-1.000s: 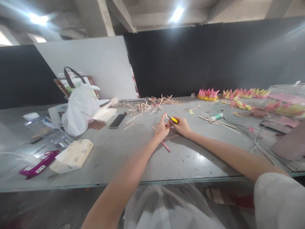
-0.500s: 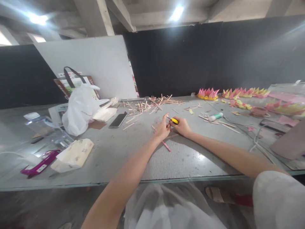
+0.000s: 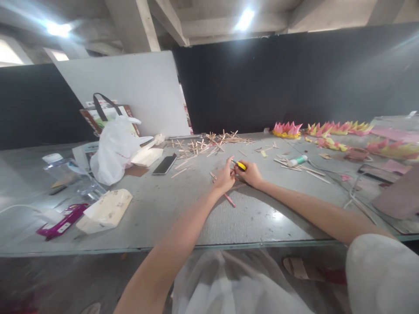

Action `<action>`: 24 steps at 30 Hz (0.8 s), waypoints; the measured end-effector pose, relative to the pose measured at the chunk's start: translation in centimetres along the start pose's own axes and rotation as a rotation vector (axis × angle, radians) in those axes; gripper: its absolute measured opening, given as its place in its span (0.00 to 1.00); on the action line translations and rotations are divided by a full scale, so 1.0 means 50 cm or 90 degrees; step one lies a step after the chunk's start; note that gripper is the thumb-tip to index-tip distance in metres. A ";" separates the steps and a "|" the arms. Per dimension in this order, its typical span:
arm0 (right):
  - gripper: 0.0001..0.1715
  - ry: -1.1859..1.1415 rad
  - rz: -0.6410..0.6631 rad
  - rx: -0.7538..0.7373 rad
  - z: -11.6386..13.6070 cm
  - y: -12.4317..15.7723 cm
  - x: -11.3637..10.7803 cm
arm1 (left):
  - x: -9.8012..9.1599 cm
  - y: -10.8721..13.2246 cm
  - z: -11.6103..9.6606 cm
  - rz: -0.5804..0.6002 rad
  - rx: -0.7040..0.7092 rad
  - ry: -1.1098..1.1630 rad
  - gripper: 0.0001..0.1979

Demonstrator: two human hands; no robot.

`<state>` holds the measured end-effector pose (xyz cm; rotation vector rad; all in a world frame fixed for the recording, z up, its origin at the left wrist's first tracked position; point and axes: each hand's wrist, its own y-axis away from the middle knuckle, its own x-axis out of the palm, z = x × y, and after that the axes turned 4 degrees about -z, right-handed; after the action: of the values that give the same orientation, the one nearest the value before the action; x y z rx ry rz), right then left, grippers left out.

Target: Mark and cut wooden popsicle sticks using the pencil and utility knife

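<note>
Craft workshop, wooden sticks, paper flowers

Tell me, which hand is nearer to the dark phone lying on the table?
Left. The left hand lies to the right of the phone, apart from it; the right hand, holding a yellow cutter, sits farther right, beyond the left hand.

A white plastic bag, phone and tissue pack lie left; pink paper flowers stand far right.

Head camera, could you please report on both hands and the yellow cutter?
Right hand shut on yellow cutter. Left hand at cutter tip, grip unclear. Pink stick on table beside it. Loose wooden sticks beyond.
</note>
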<state>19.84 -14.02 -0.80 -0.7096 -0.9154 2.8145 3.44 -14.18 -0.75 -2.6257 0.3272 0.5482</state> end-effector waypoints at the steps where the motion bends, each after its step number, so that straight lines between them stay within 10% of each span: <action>1: 0.14 -0.001 -0.002 0.003 0.000 0.000 0.000 | 0.001 0.000 0.001 -0.001 -0.001 0.004 0.34; 24: 0.19 -0.029 0.013 -0.004 -0.002 -0.005 -0.001 | 0.001 0.000 -0.010 -0.064 -0.033 0.058 0.40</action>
<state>19.91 -13.81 -0.69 -0.6630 -0.9302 2.8581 3.63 -14.42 -0.38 -2.7050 0.2100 0.4090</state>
